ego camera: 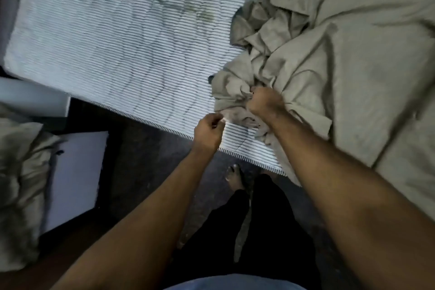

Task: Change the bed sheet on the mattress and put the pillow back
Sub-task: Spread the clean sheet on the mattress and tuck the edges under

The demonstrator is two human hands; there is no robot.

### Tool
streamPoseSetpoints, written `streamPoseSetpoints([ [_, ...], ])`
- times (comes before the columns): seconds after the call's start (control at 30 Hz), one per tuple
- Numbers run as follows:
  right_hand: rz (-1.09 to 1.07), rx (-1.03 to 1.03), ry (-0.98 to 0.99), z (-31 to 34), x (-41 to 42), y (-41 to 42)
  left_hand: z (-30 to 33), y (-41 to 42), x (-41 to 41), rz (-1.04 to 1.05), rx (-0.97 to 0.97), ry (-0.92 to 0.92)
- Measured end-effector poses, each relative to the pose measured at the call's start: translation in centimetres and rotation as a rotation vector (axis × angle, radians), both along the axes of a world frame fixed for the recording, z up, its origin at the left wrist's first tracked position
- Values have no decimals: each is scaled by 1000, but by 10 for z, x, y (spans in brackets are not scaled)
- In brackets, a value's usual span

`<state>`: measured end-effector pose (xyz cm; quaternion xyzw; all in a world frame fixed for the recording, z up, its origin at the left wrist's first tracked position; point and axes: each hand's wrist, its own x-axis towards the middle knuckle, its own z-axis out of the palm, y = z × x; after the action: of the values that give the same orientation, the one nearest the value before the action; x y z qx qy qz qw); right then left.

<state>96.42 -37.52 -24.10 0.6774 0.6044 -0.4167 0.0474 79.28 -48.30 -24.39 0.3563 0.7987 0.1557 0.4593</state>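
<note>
With your right hand [264, 101] fisted on the bunched sheet [341, 59] that covers the right side of the striped mattress [113, 42] & left hand [208, 132] loosely curled at its edge, maybe pinching a bit of hem (can't tell), pull evenly w/ both, low & toward the bare side.

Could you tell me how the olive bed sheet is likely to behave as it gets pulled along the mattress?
The olive bed sheet looks floppy: it bunches in deep folds where the right hand grips it. It probably drags rather than slides cleanly, given the ribbed striped mattress. It seems light, since one fist gathers a large bunch.
</note>
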Motion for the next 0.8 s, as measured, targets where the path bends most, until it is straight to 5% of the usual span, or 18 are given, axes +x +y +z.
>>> streamPoseSetpoints([
  [0.1,-584,-138,507,57,34,9,-13,-4,14,121,-114,15],
  [0.2,-882,-389,955,119,95,-3,6,11,57,368,-252,-196],
  [0.23,-891,-418,955,133,120,-11,7,16,72,393,-269,-265],
  [0.37,-530,-81,-25,103,201,-40,-23,49,114,518,-214,-450],
  [0.5,-200,13,-453,51,206,-59,-71,75,125,483,-359,-550],
  [0.63,-28,237,-214,32,156,-43,-37,99,134,476,-324,-738],
  [0.8,-66,95,-12,23,103,-29,10,111,121,647,-206,-1000],
])
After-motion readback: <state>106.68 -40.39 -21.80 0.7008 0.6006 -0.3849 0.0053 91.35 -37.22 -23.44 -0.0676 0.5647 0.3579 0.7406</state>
